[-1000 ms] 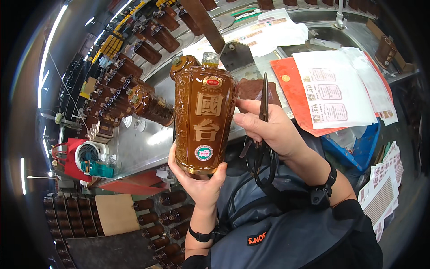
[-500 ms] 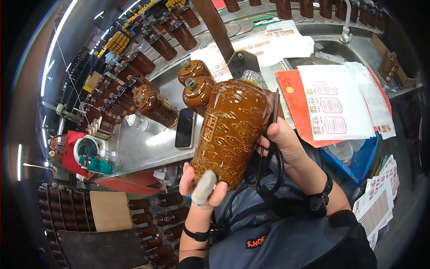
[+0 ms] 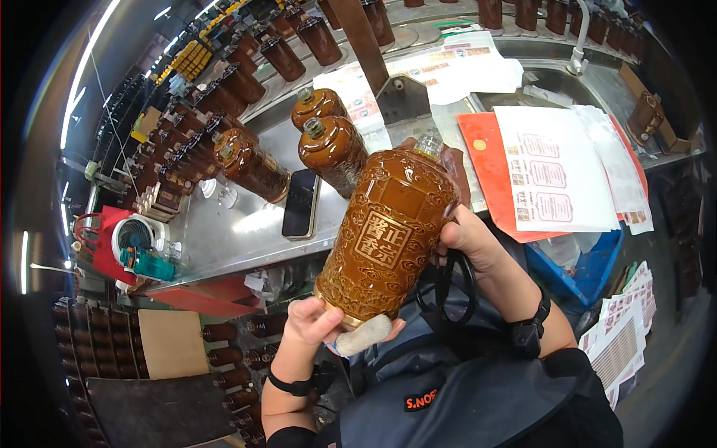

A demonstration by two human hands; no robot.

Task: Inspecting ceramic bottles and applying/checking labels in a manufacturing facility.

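Together, both hands (image 3: pixel 482 243) clamp a brown bottle (image 3: pixel 388 231), left at its base, right alongside.

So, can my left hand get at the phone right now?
Probably not without letting go: your left hand holds the brown bottle by its base, though the way to the phone looks free.

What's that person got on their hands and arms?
The left hand wears a pale finger cover, blue at its edge. A slim black band circles the left forearm; a chunkier black band sits on the right forearm. Black sleeves stop near the elbows.
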